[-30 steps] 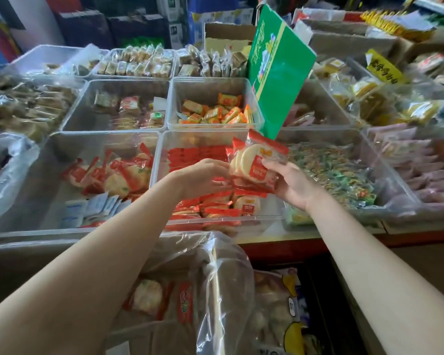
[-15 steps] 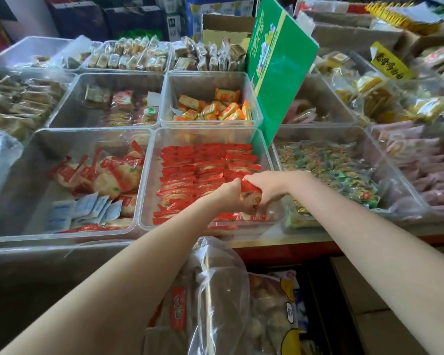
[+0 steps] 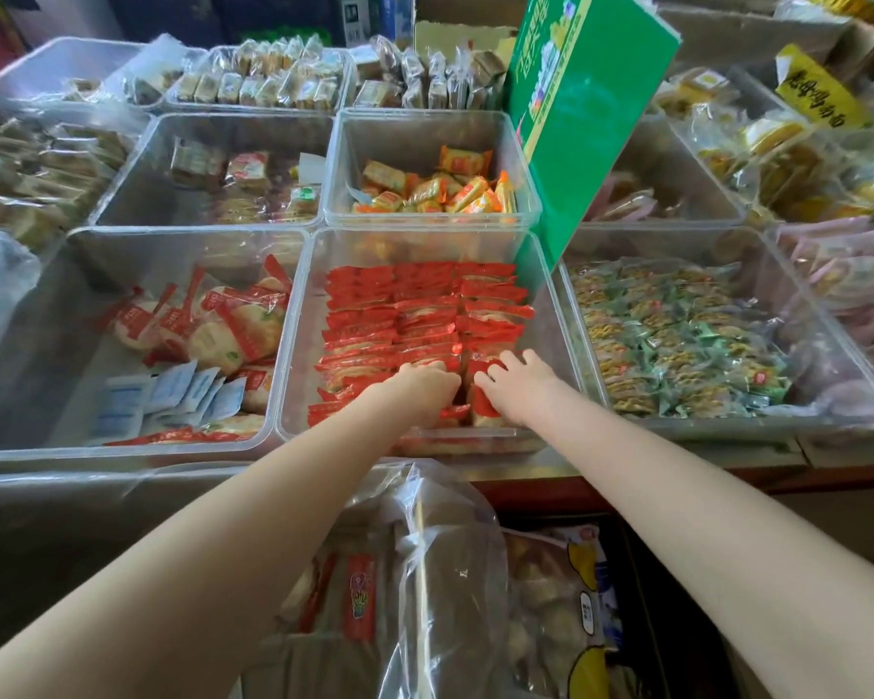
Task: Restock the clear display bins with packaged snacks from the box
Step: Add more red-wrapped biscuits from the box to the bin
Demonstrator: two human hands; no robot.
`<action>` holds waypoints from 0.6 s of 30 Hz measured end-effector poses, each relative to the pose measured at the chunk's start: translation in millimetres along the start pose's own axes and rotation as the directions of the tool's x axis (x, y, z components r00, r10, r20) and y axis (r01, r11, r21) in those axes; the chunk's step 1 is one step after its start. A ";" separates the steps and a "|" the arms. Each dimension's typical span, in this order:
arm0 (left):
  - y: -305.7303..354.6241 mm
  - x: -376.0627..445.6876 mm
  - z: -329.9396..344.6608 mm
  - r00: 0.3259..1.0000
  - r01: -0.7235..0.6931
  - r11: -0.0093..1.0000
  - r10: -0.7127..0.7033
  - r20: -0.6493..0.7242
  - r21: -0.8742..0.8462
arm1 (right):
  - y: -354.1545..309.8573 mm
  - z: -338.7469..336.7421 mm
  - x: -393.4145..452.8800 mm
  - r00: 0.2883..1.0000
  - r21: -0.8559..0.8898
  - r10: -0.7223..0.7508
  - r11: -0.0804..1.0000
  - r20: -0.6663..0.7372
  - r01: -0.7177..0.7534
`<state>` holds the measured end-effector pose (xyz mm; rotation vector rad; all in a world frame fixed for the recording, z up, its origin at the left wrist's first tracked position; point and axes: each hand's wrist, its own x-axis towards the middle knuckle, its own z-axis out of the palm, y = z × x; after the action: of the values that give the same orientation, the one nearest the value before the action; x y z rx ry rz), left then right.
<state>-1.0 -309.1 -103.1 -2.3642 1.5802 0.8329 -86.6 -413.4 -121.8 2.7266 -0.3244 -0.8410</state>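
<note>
The middle clear bin [image 3: 293, 345] holds neat rows of red snack packets [image 3: 415, 305]. Both my hands are inside it at the near end of the rows. My left hand [image 3: 425, 383] lies on the packets with its fingers bent down into a gap, tips hidden. My right hand [image 3: 515, 380] presses on the nearest red packets with spread fingers. Below the counter, the box with its clear plastic liner [image 3: 440, 572] shows more red-labelled packs [image 3: 359, 597].
The left bin [image 3: 46, 305] holds round crackers and blue-white sachets. The right bin [image 3: 828, 375] is full of green packets. A green carton [image 3: 586, 93] leans over the middle bin's far right corner. Behind it is a bin of orange packets [image 3: 435, 189].
Both hands carried a stack of red packets down from above the bin into its near end. They then spread apart on top of the rows.
</note>
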 end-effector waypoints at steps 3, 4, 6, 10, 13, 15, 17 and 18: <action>-1.5 -2.1 -0.9 1.000 -0.003 0.999 0.002 -0.025 -0.039 | 8.6 -13.1 -4.9 0.998 0.042 -0.032 0.999 0.060 0.030; -1.5 -2.7 -1.2 0.999 -0.004 0.999 0.002 -0.033 -0.041 | 13.7 -19.4 -7.6 0.995 0.118 -0.041 0.993 0.092 0.030; -1.2 -1.6 -0.7 0.999 -0.007 0.999 0.006 -0.041 -0.038 | 18.2 -26.2 -11.7 0.991 0.263 -0.048 0.965 0.124 0.014; 2.2 5.0 1.2 0.999 0.002 1.000 -0.002 -0.044 0.010 | 12.7 -23.3 -7.6 0.988 0.455 0.007 0.887 0.157 -0.079; 6.6 5.0 4.2 0.998 0.045 0.999 -0.044 -0.054 0.018 | 6.0 -23.7 -4.2 0.979 0.433 0.032 0.893 0.203 -0.119; 7.7 -4.6 0.2 0.987 0.036 0.998 -0.042 -0.155 -0.044 | -0.3 -29.1 -8.5 0.970 0.405 0.065 0.901 0.234 -0.158; -1.7 -31.4 -8.6 0.936 -0.032 0.988 -0.023 -0.352 -0.152 | -5.5 -47.8 -21.7 0.974 0.367 0.143 0.908 0.173 -0.199; -10.7 -50.0 -10.6 0.871 -0.124 0.977 0.023 -0.491 -0.174 | -8.7 -61.6 -30.4 0.979 0.345 0.198 0.916 0.054 -0.204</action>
<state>-1.7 -269.5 -69.0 -2.8429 1.8494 0.4360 -74.5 -384.8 -59.9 2.9353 -0.8165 -0.8155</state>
